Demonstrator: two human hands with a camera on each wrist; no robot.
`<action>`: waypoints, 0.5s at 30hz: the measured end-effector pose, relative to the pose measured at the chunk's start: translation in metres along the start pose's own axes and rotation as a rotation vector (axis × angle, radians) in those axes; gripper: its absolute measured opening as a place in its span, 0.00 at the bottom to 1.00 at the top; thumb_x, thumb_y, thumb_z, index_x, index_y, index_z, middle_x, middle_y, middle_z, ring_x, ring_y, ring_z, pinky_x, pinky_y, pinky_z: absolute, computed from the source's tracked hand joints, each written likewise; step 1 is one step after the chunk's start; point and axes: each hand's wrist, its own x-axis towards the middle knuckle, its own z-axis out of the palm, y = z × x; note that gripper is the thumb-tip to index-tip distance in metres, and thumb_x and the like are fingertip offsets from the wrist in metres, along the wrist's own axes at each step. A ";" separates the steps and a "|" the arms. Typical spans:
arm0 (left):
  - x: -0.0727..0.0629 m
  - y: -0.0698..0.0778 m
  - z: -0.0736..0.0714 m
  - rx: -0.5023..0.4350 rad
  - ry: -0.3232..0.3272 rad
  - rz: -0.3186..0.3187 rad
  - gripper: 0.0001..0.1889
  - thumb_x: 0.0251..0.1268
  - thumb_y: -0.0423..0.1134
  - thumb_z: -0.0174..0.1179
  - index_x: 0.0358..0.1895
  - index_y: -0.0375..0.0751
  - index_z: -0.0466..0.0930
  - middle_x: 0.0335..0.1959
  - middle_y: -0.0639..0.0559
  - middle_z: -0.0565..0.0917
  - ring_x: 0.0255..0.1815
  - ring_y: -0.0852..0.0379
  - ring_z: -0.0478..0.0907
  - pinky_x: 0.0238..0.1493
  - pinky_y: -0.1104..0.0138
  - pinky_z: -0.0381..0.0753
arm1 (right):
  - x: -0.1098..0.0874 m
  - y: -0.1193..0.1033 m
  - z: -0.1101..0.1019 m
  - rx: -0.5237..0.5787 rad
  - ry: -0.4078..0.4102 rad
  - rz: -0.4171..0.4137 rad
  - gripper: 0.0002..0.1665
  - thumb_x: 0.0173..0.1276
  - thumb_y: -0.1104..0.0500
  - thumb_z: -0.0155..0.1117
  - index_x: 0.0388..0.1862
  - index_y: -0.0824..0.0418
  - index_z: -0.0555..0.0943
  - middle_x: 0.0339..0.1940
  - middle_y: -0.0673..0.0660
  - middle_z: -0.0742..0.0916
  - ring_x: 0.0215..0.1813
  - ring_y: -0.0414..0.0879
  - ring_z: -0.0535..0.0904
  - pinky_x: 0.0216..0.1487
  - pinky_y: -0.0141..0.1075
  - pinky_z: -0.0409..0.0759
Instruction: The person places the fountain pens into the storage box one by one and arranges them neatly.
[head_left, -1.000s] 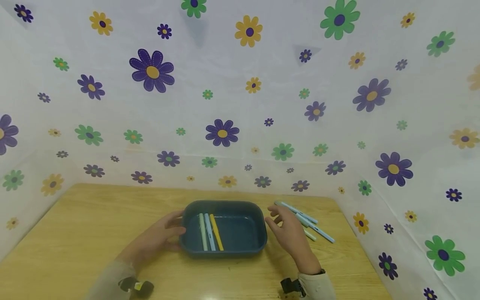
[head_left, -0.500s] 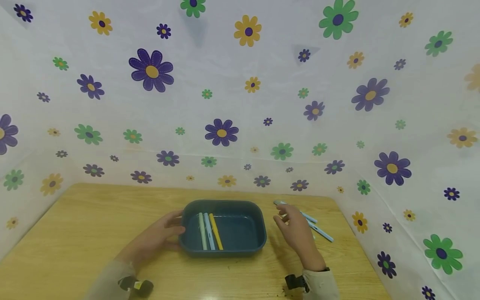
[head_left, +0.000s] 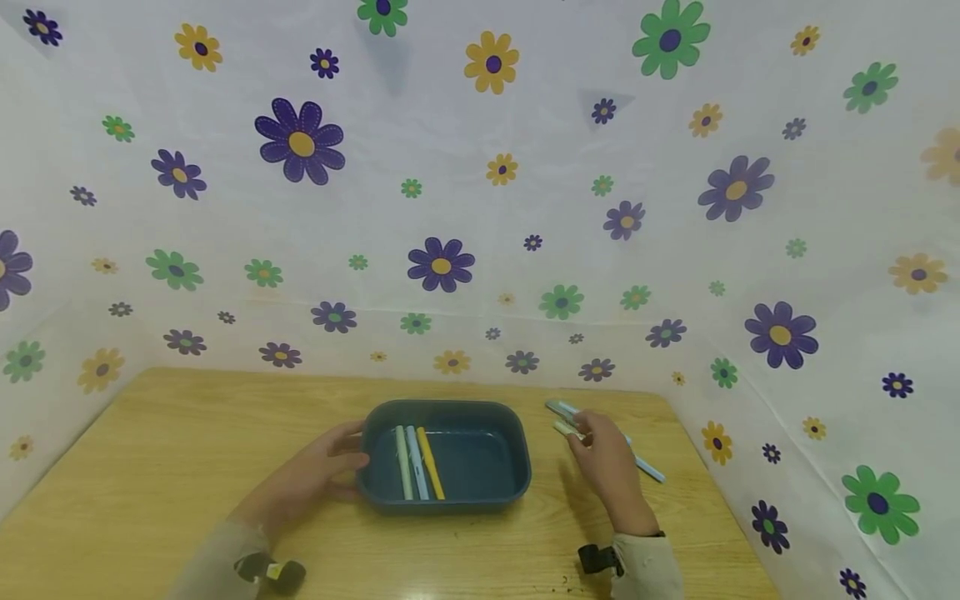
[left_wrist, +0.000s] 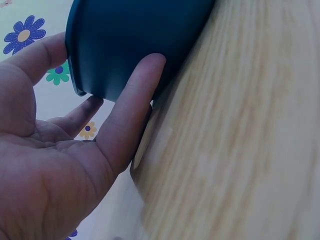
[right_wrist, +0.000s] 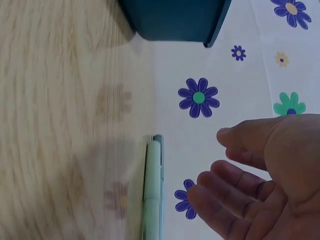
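A dark teal rectangular box [head_left: 480,507] stands on the table. My left hand [head_left: 322,471] rests against its left end, thumb and fingers lightly touching the wall and rim, as the left wrist view [left_wrist: 70,165] of the hand shows. Inside, toward the left, lie a pale green pen [head_left: 404,467], a light blue pen [head_left: 417,467] and a yellow pen [head_left: 431,467] side by side. My right hand [head_left: 611,471] hovers over several loose pens, fingers loosely bent and holding nothing. Below it lie a pale green pen [right_wrist: 152,195] and a light blue pen [head_left: 649,469], both partly hidden.
The wooden table [head_left: 225,417] is bordered by a white cloth [head_left: 450,200] printed with flowers, rising at the back and both sides. The loose pens lie near the table's back right corner. Small dark specks [head_left: 570,585] lie by the front.
My right hand has moved right, away from the box and over the loose pens, covering more of them. My left hand stays at the box.
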 end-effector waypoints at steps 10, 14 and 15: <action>0.000 -0.002 -0.001 -0.009 -0.008 -0.001 0.37 0.77 0.40 0.60 0.83 0.45 0.53 0.80 0.30 0.56 0.70 0.31 0.72 0.58 0.46 0.86 | -0.002 0.017 -0.006 -0.076 -0.030 0.075 0.20 0.74 0.62 0.64 0.61 0.71 0.79 0.49 0.68 0.85 0.44 0.59 0.83 0.38 0.52 0.84; 0.001 -0.002 -0.001 -0.018 -0.013 0.001 0.38 0.76 0.40 0.60 0.83 0.44 0.52 0.80 0.29 0.56 0.70 0.32 0.72 0.58 0.45 0.86 | -0.002 0.024 -0.006 -0.068 -0.052 0.108 0.20 0.73 0.63 0.62 0.61 0.71 0.80 0.49 0.68 0.85 0.44 0.59 0.82 0.38 0.51 0.84; 0.001 -0.002 -0.001 -0.019 -0.013 0.003 0.38 0.77 0.40 0.60 0.83 0.44 0.52 0.80 0.29 0.56 0.70 0.32 0.72 0.58 0.45 0.86 | -0.002 0.025 -0.007 -0.069 -0.060 0.117 0.20 0.73 0.63 0.61 0.61 0.71 0.80 0.49 0.68 0.85 0.45 0.59 0.82 0.39 0.51 0.83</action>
